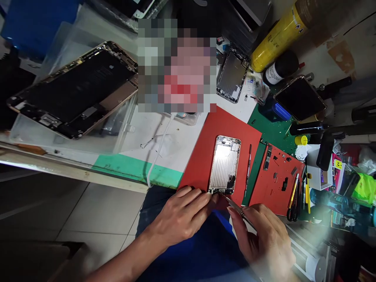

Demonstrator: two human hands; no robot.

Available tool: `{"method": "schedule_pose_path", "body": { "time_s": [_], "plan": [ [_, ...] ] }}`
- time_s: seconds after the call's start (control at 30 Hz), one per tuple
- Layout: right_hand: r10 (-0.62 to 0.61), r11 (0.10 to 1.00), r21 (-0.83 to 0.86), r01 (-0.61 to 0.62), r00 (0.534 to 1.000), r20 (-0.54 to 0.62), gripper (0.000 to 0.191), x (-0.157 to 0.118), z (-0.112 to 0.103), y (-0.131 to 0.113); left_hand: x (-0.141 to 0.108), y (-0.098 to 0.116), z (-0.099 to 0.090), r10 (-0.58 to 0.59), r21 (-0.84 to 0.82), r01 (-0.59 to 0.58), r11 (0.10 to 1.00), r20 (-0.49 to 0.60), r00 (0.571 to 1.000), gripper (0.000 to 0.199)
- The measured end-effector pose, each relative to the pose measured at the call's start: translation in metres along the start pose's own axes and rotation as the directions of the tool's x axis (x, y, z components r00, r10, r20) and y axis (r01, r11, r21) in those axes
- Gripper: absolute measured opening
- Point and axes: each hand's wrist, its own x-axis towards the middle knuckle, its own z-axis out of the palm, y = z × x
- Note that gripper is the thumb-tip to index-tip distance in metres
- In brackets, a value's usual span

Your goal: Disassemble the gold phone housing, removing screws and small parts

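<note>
So the right hand [266, 235] comes in from the lower right, knuckles up, thumb and fingers pinched round a slim metal tool [239, 210] whose tip points at the near end of the phone housing [225, 160]. The left hand [185, 211] lies palm down with fingers bunched and curled, fingertips right by the housing's lower left corner; can't tell if it's actually gripping it. The housing sits just beyond both hands, on a red mat [195, 166], silvery inside facing up. Right of it there's a thin rod-like tool [249, 166], then a second red mat [268, 192] with small dark parts [284, 183] scattered over it.
</note>
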Motion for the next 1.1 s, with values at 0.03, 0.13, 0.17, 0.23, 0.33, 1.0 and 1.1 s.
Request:
{"method": "schedule_pose_path", "body": {
  "time_s": [0.03, 0.13, 0.17, 0.23, 0.33, 1.0, 1.1],
  "plan": [
    [0.000, 1.000, 0.008, 0.000, 1.000, -0.002, 0.018, 0.001, 0.000, 0.000, 0.000, 0.000, 0.000, -0.002, -0.004, 0.002, 1.000, 0.008, 1.000, 0.014],
    [-0.038, 0.999, 0.020, 0.038, 0.999, 0.000, 0.018, 0.002, 0.002, 0.001, -0.002, 0.002, 0.002, -0.016, -0.010, 0.017, 1.000, 0.027, 0.999, 0.015],
    [-0.068, 0.998, 0.001, 0.068, 0.998, -0.020, 0.022, 0.003, 0.003, 0.001, -0.002, 0.003, 0.003, -0.025, -0.011, 0.025, 1.000, 0.023, 0.999, 0.013],
    [-0.128, 0.991, -0.047, 0.125, 0.990, -0.064, 0.028, 0.005, 0.003, 0.000, -0.002, 0.004, 0.003, -0.042, -0.018, 0.043, 0.999, 0.019, 0.999, 0.012],
    [-0.144, 0.989, -0.053, 0.141, 0.987, -0.064, 0.021, 0.009, 0.003, -0.002, -0.001, 0.005, 0.003, -0.050, -0.028, 0.051, 0.998, 0.020, 0.999, 0.012],
    [-0.095, 0.994, 0.054, 0.098, 0.994, -0.055, 0.025, 0.017, 0.000, 0.000, 0.001, 0.004, 0.003, -0.061, -0.038, 0.061, 0.997, 0.000, 0.998, 0.024],
    [-0.155, 0.988, -0.005, 0.155, 0.982, -0.106, 0.023, 0.015, 0.002, 0.002, 0.001, 0.004, 0.003, -0.066, -0.041, 0.066, 0.997, 0.003, 0.998, 0.022]
  ]
}}
